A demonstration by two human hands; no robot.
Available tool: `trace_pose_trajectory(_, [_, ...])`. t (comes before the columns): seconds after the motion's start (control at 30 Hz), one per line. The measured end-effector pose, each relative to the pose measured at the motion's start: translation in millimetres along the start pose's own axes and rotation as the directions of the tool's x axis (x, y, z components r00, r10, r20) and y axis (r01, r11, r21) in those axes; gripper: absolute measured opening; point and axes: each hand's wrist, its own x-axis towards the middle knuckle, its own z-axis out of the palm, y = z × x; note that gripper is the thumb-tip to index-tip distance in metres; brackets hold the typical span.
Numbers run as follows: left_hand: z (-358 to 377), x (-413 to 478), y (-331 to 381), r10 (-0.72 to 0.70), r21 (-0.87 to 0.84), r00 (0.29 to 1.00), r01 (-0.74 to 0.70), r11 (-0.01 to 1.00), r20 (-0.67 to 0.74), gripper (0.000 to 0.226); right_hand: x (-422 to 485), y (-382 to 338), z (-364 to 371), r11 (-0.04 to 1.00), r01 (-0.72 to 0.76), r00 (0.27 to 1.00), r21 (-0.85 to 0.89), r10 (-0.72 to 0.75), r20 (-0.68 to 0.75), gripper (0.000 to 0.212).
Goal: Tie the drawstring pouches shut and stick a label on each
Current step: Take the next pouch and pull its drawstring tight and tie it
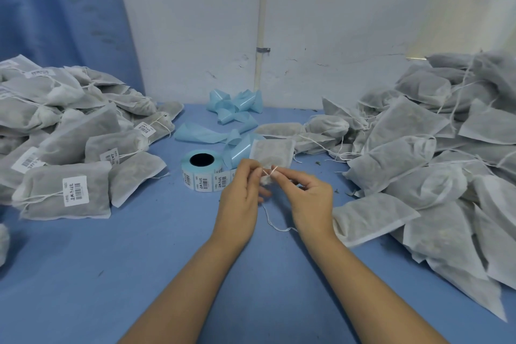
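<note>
A blue table [139, 260] stands against a white wall [195, 22] with a thin white pipe [262, 8]; a blue curtain [55, 8] hangs at the left. One pouch [272, 153], white fabric with grey filling, is in the middle, its neck gathered. The left hand [240, 198] and right hand [310, 198] are close together, each pinching the drawstring [272, 225]. There is one label roll [201, 173], a labelled heap [69, 134] at the left and an unlabelled heap [418, 162] at the right, both too many to count.

blue surface [139, 274], greyish-white pouches [405, 165], white labels with black barcodes [76, 190], pale blue backing strips [234, 106], white string [275, 225]
</note>
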Motion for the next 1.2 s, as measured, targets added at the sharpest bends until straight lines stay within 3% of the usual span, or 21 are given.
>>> trace_pose_trajectory(0.1, [-1.9, 0.9, -0.3, 0.000, 0.012, 0.998, 0.000, 1.000, -0.057, 0.019, -2.4, -0.5, 1.7, 0.980, 0.113, 0.992, -0.162, -0.103, 0.071, 0.022])
trace_pose_trajectory(0.2, [-1.8, -0.6, -0.9, 0.015, 0.037, 0.998, -0.013, 0.999, -0.057, 0.019, -3.0, 1.7, 2.9, 0.922, 0.213, 0.976, -0.325, -0.189, 0.105, 0.010])
trace_pose_trajectory(0.33, [0.9, -2.4, -0.7, 0.009, -0.001, 0.999, -0.009, 1.000, -0.038, 0.018, -4.2, 3.5, 5.9, 0.895, 0.211, 0.977, -0.392, -0.197, 0.077, 0.005])
trace_pose_trajectory(0.57, [-0.7, 1.8, -4.1, -0.076, -0.185, 0.997, 0.075, 0.980, 0.001, 0.016, -6.2, -0.9, 11.9, 0.999, -0.044, 0.998, -0.016, 0.044, 0.036, 0.020])
trace_pose_trajectory(0.77, [-1.3, 4.3, -6.2, -0.024, -0.133, 0.999, 0.028, 0.991, 0.036, 0.016, -3.1, -1.4, 7.8, 0.876, -0.359, 0.929, 0.320, 0.301, 0.216, 0.008])
trace_pose_trajectory(0.9, [-1.0, 5.2, -5.9, -0.022, -0.094, 0.999, 0.026, 0.995, 0.046, 0.016, -1.0, -5.8, 4.6, 0.777, -0.413, 0.907, 0.474, 0.307, 0.287, 0.004])
trace_pose_trajectory(1.2, [-3.6, 5.3, -2.9, -0.054, -0.032, 0.998, 0.055, 0.998, 0.018, 0.017, 4.5, -3.3, 0.7, 0.709, -0.456, 0.890, 0.538, 0.358, 0.282, 0.012])
